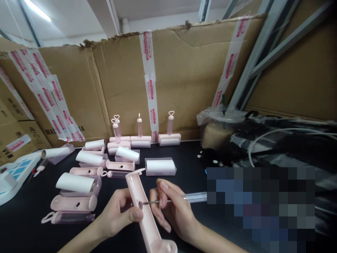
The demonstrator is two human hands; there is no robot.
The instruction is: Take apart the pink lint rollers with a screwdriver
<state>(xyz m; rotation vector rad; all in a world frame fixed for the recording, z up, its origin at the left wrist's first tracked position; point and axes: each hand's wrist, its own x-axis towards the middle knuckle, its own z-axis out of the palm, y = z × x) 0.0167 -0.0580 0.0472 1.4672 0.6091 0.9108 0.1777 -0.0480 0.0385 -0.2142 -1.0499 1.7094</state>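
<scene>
A tube light (38, 10) glares high above and left of the left hand (116, 212), while right of the grip the dark pile (289, 144) smears above blocky pixels.

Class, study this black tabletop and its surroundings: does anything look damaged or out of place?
The brown cardboard wall has a ragged top edge, as if torn. A clear plastic drink cup seems out of place, right of pale-pink plastic parts.

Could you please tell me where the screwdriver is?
In the head view's lower middle, the screwdriver is in the right hand, its tip at the pink holder.
</scene>
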